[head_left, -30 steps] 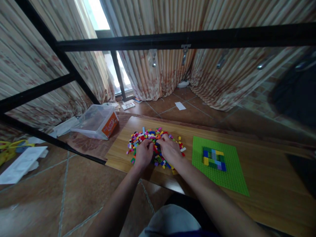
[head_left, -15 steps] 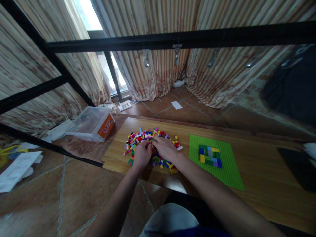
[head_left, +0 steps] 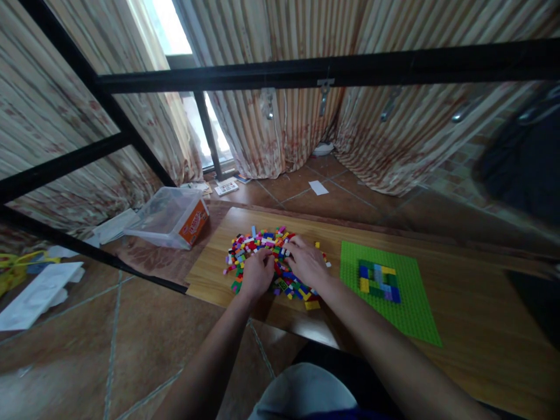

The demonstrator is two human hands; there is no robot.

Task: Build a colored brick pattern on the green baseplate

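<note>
A heap of small colourful toy bricks is spread over the wooden table. My left hand rests on the near side of this heap, its fingers curled together; whether a brick is between them is hidden. To its right, my right hand reaches over the bricks with thumb and fingers bent but apart. A green baseplate lies right of the heap. On it sits a square of joined blue, yellow, green and lilac bricks.
A clear plastic box with an orange label stands on the floor left of the wooden table. Black metal bars cross in front of the striped curtains. A dark flat object lies at the table's right.
My right hand has moved slightly right, widening the gap between my hands, and its thumb and fingers are further apart. The whole view has shifted a little.
</note>
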